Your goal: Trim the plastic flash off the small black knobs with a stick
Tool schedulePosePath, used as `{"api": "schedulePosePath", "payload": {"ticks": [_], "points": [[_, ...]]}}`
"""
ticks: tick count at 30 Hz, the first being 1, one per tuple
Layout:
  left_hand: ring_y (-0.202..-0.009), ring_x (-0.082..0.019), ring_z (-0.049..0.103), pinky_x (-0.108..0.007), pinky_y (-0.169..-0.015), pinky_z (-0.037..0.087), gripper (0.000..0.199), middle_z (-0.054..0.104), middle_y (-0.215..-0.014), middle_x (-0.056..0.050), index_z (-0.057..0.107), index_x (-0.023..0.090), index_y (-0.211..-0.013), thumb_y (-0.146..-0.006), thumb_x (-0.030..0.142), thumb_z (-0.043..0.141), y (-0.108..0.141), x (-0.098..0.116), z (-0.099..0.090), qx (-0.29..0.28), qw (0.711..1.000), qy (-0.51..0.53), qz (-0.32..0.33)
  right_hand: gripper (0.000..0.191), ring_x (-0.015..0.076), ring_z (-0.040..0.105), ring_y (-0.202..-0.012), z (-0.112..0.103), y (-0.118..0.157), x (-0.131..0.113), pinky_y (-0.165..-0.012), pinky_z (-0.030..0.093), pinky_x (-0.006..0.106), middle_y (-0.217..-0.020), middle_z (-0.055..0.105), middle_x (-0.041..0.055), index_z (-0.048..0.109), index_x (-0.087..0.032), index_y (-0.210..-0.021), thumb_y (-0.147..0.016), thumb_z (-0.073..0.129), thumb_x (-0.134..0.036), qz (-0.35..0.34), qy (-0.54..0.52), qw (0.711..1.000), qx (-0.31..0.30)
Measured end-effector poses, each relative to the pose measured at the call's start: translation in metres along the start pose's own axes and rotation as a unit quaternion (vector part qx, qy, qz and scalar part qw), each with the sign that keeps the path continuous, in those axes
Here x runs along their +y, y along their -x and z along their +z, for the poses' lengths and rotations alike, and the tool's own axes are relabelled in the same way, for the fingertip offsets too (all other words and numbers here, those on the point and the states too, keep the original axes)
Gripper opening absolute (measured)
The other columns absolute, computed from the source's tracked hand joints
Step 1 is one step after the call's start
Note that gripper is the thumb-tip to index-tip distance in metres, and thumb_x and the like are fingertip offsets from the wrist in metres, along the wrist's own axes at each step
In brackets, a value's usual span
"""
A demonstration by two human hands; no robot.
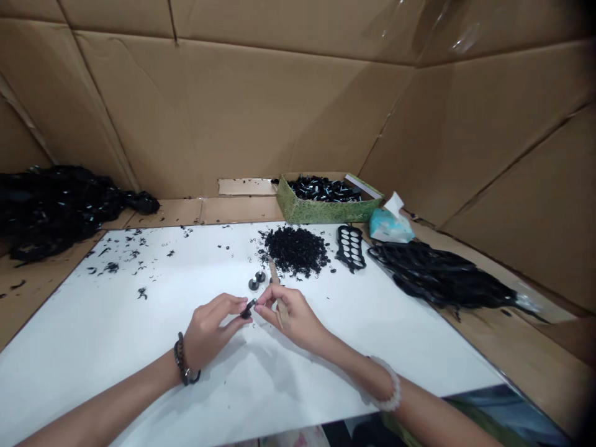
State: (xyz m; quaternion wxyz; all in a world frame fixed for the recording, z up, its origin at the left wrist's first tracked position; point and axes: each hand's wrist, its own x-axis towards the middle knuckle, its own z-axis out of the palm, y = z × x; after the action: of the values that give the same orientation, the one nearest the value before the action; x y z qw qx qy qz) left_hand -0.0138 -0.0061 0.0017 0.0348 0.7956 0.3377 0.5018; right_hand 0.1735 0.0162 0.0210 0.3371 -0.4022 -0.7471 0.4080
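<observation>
We note our left hand (209, 329) and right hand (293, 316) pinching a small black rubber-like piece (248, 308) between their fingertips above a white sheet (139, 347), the right also gripping a flat wooden stick (281, 312). A slip could drop the piece toward the heap of black shavings (294, 251) at 12 o'clock, losing it among similar scraps.

Flat sheet (139, 354) laid on cardboard lining (242, 211), with a cardboard wall (279, 105) behind. On the sheet: heap of trimmings (294, 251) at back centre; scattered scraps (121, 264) to its left; two small parts (256, 280) just before it; one moulded frame (350, 247) to its right. Behind the sheet: box of parts (326, 202), tissue box (390, 225) at its right. Beyond the sheet's right edge: pile of frames (437, 276). Beyond its left edge: second pile (60, 211).
</observation>
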Motion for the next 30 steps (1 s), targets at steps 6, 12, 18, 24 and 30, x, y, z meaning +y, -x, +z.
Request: {"api": "schedulePosePath", "payload": {"ticks": [6, 12, 18, 24, 30], "points": [[-0.079, -0.019, 0.067, -0.031, -0.07, 0.058, 0.016, 0.069, -0.085, -0.007, 0.059, 0.017, -0.089, -0.074, 0.017, 0.066, 0.002, -0.001, 0.001, -0.001, 0.997, 0.012, -0.078, 0.011, 0.0136, 0.057, -0.064, -0.014, -0.005, -0.004, -0.058, 0.045, 0.025, -0.075, 0.064, 0.0034, 0.059, -0.018, -0.083, -0.083, 0.053, -0.027, -0.107, 0.073, 0.986, 0.106], [-0.09, -0.019, 0.066, -0.033, -0.078, 0.057, 0.015, 0.07, -0.09, -0.007, 0.059, 0.018, -0.09, -0.077, 0.01, 0.061, 0.003, -0.002, 0.001, -0.015, 0.998, 0.024, -0.052, 0.026, 0.0333, 0.045, -0.112, -0.059, -0.023, 0.002, -0.091, 0.031, 0.055, -0.121, 0.057, 0.0135, 0.058, -0.02, -0.109, -0.085, 0.049, -0.024, -0.141, 0.394, 0.844, 0.335], [-0.09, -0.018, 0.066, -0.032, -0.077, 0.057, 0.017, 0.069, -0.092, -0.007, 0.059, 0.018, -0.09, -0.078, 0.007, 0.058, 0.001, -0.003, 0.001, -0.012, 0.999, 0.009, -0.045, 0.02, 0.023, 0.055, -0.089, -0.046, -0.019, -0.001, -0.077, 0.04, 0.039, -0.1, 0.066, 0.0096, 0.06, -0.021, -0.101, -0.086, 0.048, -0.026, -0.21, 0.31, 0.906, 0.198], [-0.091, -0.018, 0.065, -0.031, -0.079, 0.056, 0.021, 0.069, -0.094, -0.008, 0.06, 0.018, -0.094, -0.077, 0.007, 0.059, 0.001, -0.004, 0.001, -0.015, 0.999, 0.007, -0.029, 0.022, 0.0191, 0.053, -0.088, -0.013, -0.011, 0.006, -0.079, 0.035, 0.034, -0.095, 0.065, 0.0058, 0.056, -0.021, -0.105, -0.086, 0.052, -0.03, -0.241, 0.278, 0.93, 0.007], [-0.088, -0.018, 0.065, -0.033, -0.076, 0.057, 0.029, 0.065, -0.105, -0.008, 0.056, 0.022, -0.106, -0.077, 0.016, 0.06, 0.001, 0.001, 0.001, -0.048, 0.98, 0.112, -0.157, 0.011, 0.0169, 0.053, -0.079, -0.008, -0.009, 0.01, -0.075, 0.033, 0.032, -0.081, 0.064, 0.0041, 0.057, -0.019, -0.088, -0.088, 0.048, -0.024, -0.259, 0.265, 0.928, 0.042]]}}
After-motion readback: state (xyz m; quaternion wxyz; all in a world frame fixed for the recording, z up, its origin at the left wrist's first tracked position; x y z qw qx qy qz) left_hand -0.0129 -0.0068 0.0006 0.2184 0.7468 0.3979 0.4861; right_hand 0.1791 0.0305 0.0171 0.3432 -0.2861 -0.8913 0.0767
